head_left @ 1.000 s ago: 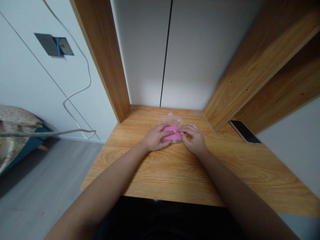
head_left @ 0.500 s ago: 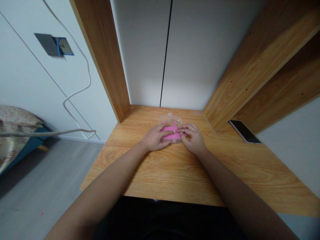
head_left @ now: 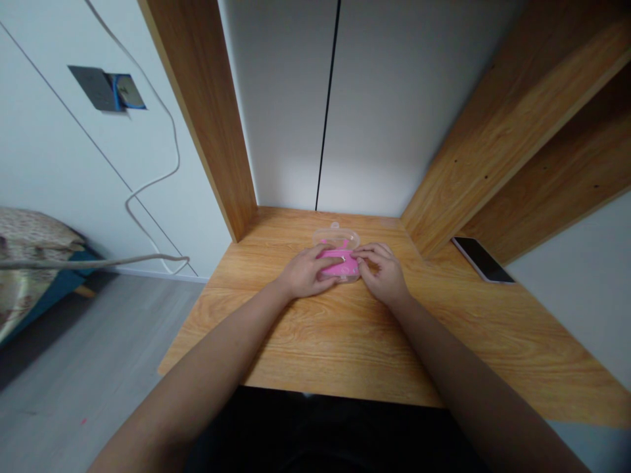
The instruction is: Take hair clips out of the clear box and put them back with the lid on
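Note:
A small clear plastic case lies on the wooden desk, its see-through lid swung open towards the back. Inside it sits a flat pink piece with small white marks; its exact kind is too small to tell. From the left, my left hand grips the case, with fingers over the pink piece and the thumb along the near side. My right hand has thumb and forefinger closed together at the right end of the pink piece. Its fingertips partly cover that edge.
A phone lies on the desk at the right, beside a wooden panel. Upright boards and a white back wall enclose the far side. At the left, a white cable hangs near an uncovered wall socket.
My right hand has shifted slightly to the right, and a little more of the pink piece shows between the hands. My left hand stays in place.

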Available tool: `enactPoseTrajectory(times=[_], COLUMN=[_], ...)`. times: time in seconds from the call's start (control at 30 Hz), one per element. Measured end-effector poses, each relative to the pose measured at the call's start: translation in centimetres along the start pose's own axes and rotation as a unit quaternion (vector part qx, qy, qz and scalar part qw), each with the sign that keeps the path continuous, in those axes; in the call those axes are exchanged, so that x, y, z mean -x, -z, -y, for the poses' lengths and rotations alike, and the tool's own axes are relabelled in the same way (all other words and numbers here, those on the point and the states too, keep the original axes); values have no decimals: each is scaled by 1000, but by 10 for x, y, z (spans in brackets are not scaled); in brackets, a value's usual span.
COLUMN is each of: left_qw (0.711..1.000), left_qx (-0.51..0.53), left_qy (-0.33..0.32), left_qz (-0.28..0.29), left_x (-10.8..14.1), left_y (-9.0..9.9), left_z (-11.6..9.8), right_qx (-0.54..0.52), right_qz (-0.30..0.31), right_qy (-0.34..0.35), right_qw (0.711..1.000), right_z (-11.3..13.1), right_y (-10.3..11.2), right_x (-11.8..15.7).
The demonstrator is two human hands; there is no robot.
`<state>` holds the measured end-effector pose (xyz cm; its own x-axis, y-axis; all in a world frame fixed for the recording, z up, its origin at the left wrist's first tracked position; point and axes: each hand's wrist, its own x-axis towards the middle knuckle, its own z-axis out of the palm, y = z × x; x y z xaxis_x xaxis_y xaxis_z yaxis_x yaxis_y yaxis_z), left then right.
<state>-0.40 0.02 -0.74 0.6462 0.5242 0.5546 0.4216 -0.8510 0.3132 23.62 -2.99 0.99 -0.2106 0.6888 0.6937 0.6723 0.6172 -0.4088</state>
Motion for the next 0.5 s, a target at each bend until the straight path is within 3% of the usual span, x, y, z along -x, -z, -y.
enactPoseTrajectory(times=[0.5], left_qw=[1000], left_qx=[-7], left_qy=[23], left_qz=[7], left_x=[-1], left_y=[0], left_z=[-2], right_qx=[-3], right_qz=[33], right_qy=[21], right_qw=[999], right_z=[-2], right_y=[-3], right_x=[3])
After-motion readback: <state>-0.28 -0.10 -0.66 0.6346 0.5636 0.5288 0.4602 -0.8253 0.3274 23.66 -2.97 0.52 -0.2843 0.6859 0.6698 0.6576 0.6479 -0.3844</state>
